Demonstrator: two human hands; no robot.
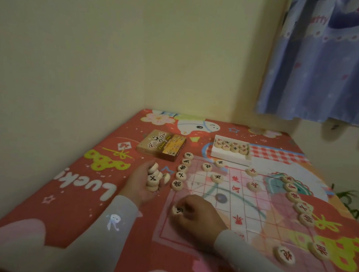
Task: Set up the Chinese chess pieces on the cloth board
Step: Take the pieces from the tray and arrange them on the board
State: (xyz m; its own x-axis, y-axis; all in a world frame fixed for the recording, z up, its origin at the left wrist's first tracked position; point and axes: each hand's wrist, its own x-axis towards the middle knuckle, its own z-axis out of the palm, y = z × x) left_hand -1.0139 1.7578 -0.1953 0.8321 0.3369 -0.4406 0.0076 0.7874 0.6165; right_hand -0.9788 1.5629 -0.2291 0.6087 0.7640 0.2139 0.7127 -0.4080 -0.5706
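Observation:
A thin cloth board (241, 207) with red grid lines lies on the patterned red cover. Black-lettered wooden pieces (181, 175) stand in a row along its left edge, and red-lettered pieces (294, 196) line its right edge. A few more pieces stand inside the grid. My left hand (147, 182), palm up beside the board's left edge, cradles several black pieces (154, 178). My right hand (198, 214) rests low on the board's left side, its fingers pinching one black piece (177, 210).
A brown chess box (161, 145) lies beyond the board's far left corner. A white tray (230, 157) with several red pieces sits at the far edge. Two red pieces (300, 253) lie near the front right. Walls and a blue curtain (330, 62) close in behind.

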